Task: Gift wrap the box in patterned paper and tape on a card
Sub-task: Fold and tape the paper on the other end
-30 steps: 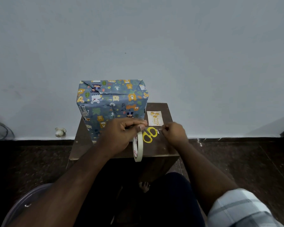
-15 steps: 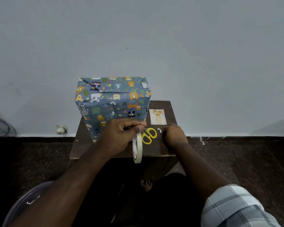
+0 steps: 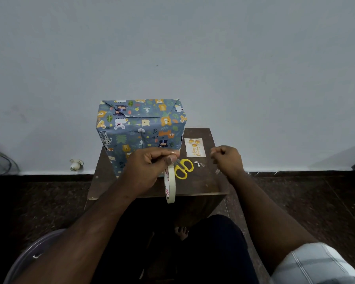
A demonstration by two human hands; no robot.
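Head view. A small dark wooden counter [image 3: 210, 181] stands against a pale wall [image 3: 193, 48], above a dark speckled floor [image 3: 316, 201]. On the far left part of the counter stands the box [image 3: 140, 130], upright and fully covered in blue-grey paper printed with animals and leaves; folded flaps meet on its top face.

The left hand [image 3: 150, 168] hovers in front of the box's near face, fingers and thumb pinched on the top of a roll of tape [image 3: 170, 183], which hangs on edge below the hand and reaches down past the counter's near edge. Just right of the roll, a pair of yellow-handled scissors [image 3: 183, 168] lies flat on the counter, its blades hidden under the left hand.

The card [image 3: 194, 147], white with orange shapes and yellow lettering, lies flat on the counter just right of the box, apart from both hands. Small pale scraps [image 3: 199, 164] lie between the scissors and the right hand.

The right hand [image 3: 226, 158] is raised over the right part of the counter, near the card, fingers curled in toward the thumb; whether anything is pinched between them cannot be told. A plaid sleeve [image 3: 314, 265] shows at the near right. A small white object [image 3: 76, 165] rests at the foot of the wall, left of the counter.
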